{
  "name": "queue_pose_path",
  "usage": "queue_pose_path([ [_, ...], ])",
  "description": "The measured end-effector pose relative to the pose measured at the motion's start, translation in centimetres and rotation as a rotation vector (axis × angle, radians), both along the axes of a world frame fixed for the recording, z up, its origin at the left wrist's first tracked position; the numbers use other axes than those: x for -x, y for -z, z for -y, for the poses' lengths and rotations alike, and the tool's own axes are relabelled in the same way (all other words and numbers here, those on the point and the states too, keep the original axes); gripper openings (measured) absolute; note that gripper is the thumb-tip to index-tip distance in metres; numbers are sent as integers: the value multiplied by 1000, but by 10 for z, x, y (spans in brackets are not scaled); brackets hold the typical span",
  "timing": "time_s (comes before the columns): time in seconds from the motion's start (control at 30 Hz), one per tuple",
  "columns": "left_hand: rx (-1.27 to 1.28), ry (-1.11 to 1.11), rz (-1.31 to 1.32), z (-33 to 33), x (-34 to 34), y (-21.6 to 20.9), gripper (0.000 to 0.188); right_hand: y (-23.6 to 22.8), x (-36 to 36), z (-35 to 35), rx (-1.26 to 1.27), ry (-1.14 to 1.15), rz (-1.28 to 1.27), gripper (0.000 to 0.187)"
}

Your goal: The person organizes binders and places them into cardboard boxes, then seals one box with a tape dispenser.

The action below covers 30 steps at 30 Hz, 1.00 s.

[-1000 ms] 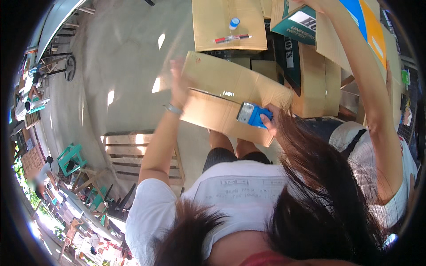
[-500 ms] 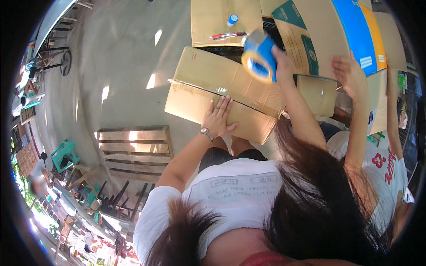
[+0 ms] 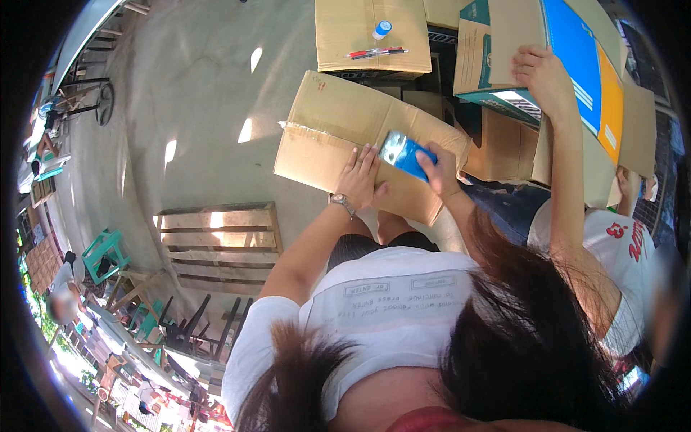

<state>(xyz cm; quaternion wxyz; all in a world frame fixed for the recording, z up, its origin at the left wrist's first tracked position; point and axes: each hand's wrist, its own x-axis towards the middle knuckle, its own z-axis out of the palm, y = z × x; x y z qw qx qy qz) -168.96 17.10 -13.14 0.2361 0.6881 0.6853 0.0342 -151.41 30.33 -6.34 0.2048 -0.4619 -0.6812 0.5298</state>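
A brown cardboard box (image 3: pixel 327 108) lies in front of me, its closed flaps meeting along a seam with clear tape at the left end. My left hand (image 3: pixel 358 176) lies flat on it by the seam, fingers stretched out, a watch at the wrist. In my right hand (image 3: pixel 442 171) is a blue tape dispenser (image 3: pixel 412 158), its front end down at the seam just right of my left fingertips. Whether the tape has stuck there I cannot make out.
Behind, another carton (image 3: pixel 367 29) carries pens (image 3: pixel 376 52) and a blue-capped bottle (image 3: pixel 382 29). At right a co-worker's hand (image 3: pixel 540 75) holds a large blue-and-orange-striped carton (image 3: pixel 576 57). A wooden pallet (image 3: pixel 216 237) and green stool (image 3: pixel 103 253) are at left.
My right hand has brought the tape dispenser down and left from above the box's far right part to the seam. The co-worker's hand and striped carton have shifted.
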Motion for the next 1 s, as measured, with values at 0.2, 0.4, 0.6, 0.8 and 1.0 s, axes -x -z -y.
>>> queue_pose_path([
  [0.2, -101, -602, 1220, -8, 13, 45, 62, 5, -2, 3, -107, -111, 108, 42],
  [0.4, 363, -1092, 1693, -37, 29, -76, 46, 7, -7, -2, -167, -198, 195, 45],
  [0.6, 214, -1219, 1791, -29, 53, -60, 25, -29, 40, -13, -626, -508, 292, 38],
  [0.8, -248, -1068, 901, -10, 148, -1, 14, -32, 133, 16, -455, -600, 440, 34],
  [1.0, -191, -1371, 941, -22, 256, 43, 11, -44, 231, 21, -396, -675, 692, 35],
])
